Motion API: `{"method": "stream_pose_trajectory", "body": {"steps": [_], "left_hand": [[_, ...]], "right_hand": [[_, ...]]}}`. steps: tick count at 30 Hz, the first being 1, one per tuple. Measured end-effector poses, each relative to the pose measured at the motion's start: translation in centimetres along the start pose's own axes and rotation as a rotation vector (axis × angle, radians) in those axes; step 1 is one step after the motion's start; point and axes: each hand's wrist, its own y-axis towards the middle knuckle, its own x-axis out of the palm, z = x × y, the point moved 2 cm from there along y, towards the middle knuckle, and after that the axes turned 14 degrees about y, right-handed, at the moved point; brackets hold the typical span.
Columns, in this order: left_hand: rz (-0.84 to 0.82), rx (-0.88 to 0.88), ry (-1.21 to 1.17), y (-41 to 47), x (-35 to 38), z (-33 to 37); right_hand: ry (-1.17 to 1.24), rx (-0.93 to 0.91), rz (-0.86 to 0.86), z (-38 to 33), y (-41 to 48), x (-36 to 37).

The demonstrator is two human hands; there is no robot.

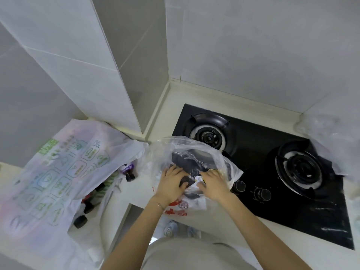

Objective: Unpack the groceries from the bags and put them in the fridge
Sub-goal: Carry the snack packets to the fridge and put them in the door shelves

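A clear plastic bag (187,151) with red print lies on the counter's front edge beside the hob. Inside it are dark packets (187,162). My left hand (172,182) is in the bag's mouth, fingers curled round a dark packet. My right hand (213,182) grips the bag's edge and a white and yellow label next to it. To the left a large white bag with green print (58,172) stands on the counter, with dark-capped bottles (128,171) showing at its open side.
A black two-burner gas hob (272,172) fills the counter to the right, its knobs (251,189) close to my right hand. Another clear plastic bag (331,137) sits at the far right. White tiled walls and a pillar close off the back. The floor shows below the counter edge.
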Motion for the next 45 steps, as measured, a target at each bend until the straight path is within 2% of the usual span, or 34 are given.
{"method": "stream_pose_trajectory", "body": {"steps": [8,12,16,22,26,29,33,38,41,45], "left_hand": [[0.129,0.018,-0.139,0.1,-0.6,-1.3],[0.141,0.034,-0.211,-0.2,-0.9,-1.7],[0.131,0.011,-0.261,-0.1,-0.8,-2.0],[0.104,-0.049,-0.311,0.7,-0.9,-1.8],[0.037,-0.087,-0.358,0.6,-1.0,-1.4],[-0.030,-0.091,-0.381,0.7,-0.5,-1.3],[-0.070,-0.150,-0.365,1.6,0.1,-1.2],[0.006,-0.202,-0.409,2.0,-0.3,-1.6],[0.058,-0.231,-0.429,1.7,-0.8,-1.9],[0.127,-0.272,-0.582,1.2,-1.5,-2.0]], "right_hand": [[-0.040,0.060,0.010,-0.3,1.0,-0.1],[0.081,0.060,0.031,-0.4,1.5,-0.6],[0.289,0.058,0.145,-0.4,1.8,-1.1],[0.334,-0.038,0.205,-0.9,2.4,-1.4],[0.491,-0.065,0.275,-0.9,2.0,-1.5],[0.612,-0.052,0.270,-1.4,2.1,-1.8],[0.657,-0.102,0.282,-2.2,2.4,-2.2],[0.711,-0.106,0.260,-2.6,1.9,-2.1],[0.737,-0.058,0.181,-2.9,1.4,-2.3],[0.770,-0.054,0.124,-2.9,1.2,-1.9]]}}
